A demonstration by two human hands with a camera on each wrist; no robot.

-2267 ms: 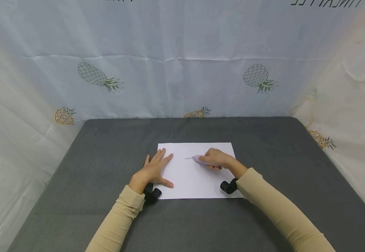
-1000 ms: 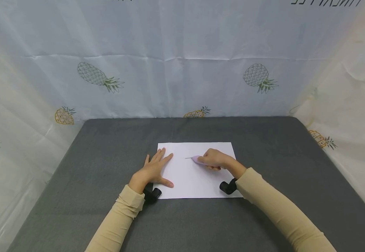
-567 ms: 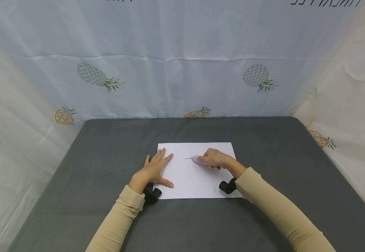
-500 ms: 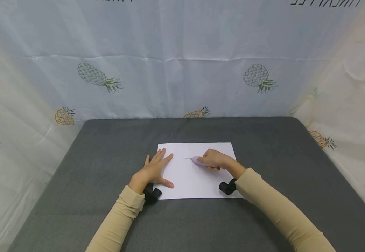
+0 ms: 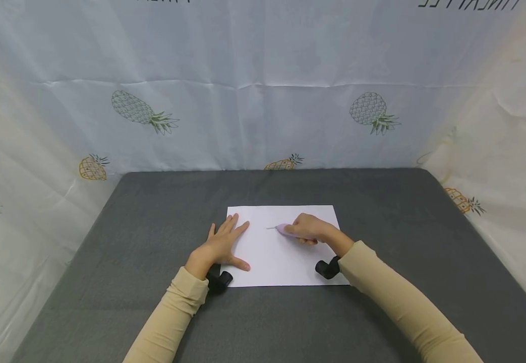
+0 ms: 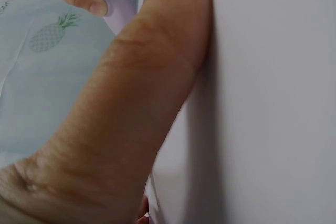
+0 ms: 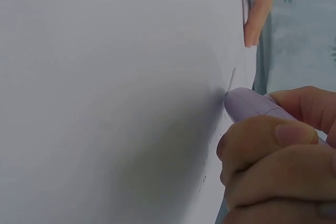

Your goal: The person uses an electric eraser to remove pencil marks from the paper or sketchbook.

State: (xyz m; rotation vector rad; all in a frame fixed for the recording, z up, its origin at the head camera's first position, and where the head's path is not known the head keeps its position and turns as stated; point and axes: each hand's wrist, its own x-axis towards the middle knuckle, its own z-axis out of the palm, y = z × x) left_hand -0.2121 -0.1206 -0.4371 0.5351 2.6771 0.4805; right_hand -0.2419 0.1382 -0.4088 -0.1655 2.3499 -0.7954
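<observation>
A white sheet of paper point(image 5: 281, 262) lies on the dark grey table. My left hand point(image 5: 219, 247) rests with spread fingers on its left side. My right hand point(image 5: 311, 229) grips a lilac, round-nosed tool, an electric eraser by its look point(image 7: 252, 104), its nose down at the paper and pointing left. A short thin dark line point(image 7: 232, 78) runs on the paper from its tip, leftward in the head view. Small dark crumbs point(image 7: 204, 177) lie on the sheet on the other side of the tip. The left wrist view is mostly filled by the left thumb point(image 6: 131, 87).
Black wrist cameras point(image 5: 328, 268) sit below both wrists, close over the sheet's lower corners. Grey tabletop point(image 5: 163, 201) surrounds the paper. A pale cloth with printed pineapples point(image 5: 244, 121) hangs behind the table and at both sides.
The right hand and the lilac eraser have shifted slightly left, and the visible line left of the tip is a little shorter. The left hand and the paper have stayed in place.
</observation>
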